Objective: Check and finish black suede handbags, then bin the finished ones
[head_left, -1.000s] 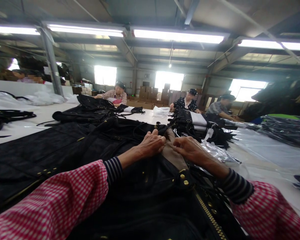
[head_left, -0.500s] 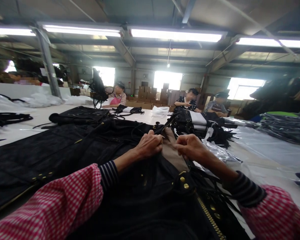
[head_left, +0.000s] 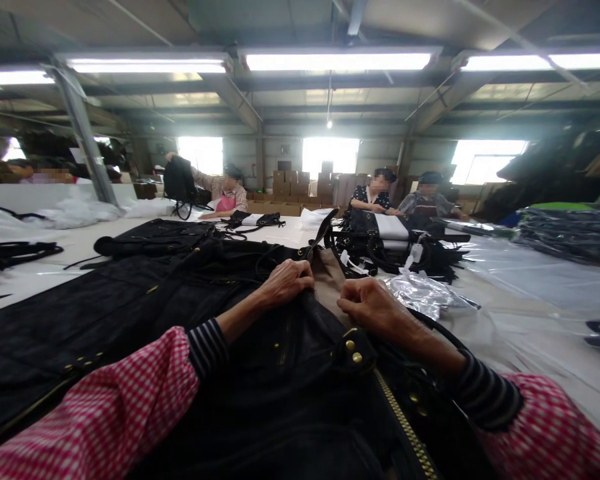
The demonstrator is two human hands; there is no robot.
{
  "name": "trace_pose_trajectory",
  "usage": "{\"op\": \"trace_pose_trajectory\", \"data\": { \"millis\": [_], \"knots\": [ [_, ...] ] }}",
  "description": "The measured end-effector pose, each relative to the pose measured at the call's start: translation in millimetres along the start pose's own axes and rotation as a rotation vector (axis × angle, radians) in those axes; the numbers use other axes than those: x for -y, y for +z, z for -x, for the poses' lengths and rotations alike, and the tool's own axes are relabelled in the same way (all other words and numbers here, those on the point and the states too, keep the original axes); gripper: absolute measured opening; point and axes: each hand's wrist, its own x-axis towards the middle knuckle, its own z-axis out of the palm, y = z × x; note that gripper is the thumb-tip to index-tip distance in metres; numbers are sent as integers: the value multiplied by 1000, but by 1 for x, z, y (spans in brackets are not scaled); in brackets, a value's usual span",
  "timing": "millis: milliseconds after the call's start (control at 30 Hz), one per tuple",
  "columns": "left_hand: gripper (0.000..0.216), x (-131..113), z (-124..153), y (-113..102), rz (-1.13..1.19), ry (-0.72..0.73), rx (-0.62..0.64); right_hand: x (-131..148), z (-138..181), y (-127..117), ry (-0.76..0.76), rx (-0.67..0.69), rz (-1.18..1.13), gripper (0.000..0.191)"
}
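The left hand [head_left: 287, 281] lies knuckles-up, its fingers curled tight over the near rim of a black leather handbag with brass studs and a brass zip [head_left: 300, 380], which lies under both forearms. The right hand [head_left: 373, 307], just beside it across the bag's mouth, is balled thumb-to-fingers at the edge of the tan fabric lining [head_left: 329, 283] — whether it pinches the cloth is hidden. That lining shows between the two hands; what the handbag holds cannot be seen. Both wrists emerge from striped cuffs under red-and-white checked sleeves [head_left: 110, 407]. Just beyond the right hand lies crumpled clear plastic wrapping [head_left: 423, 293], and past it a heap of black strapped bags [head_left: 380, 243]. Left of the left hand, flat black leather pieces [head_left: 80, 313] cover the long white worktable [head_left: 35, 277]. Well beyond, across the table, seated people [head_left: 375, 193] work — one lifts a black bag [head_left: 179, 180] — before stacked brown cardboard boxes [head_left: 300, 181], under fluorescent tube lights [head_left: 337, 61].
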Motion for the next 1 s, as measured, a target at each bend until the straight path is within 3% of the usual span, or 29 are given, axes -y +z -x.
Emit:
{"op": "trace_pose_trajectory", "data": {
  "millis": [433,700,833,1000],
  "knots": [
    [12,-2,2,0,13,-3,-4,2,-9,8,-32,10,85,17],
    [12,2,0,-5,57,183,81,15,-16,6,12,87,273,16],
    [14,4,0,-4,68,179,112,17,-16,9,12,87,356,15],
    [19,7,-2,-1,397,122,40,13,-20,16,-18,-1,159,16]
  ]
}}
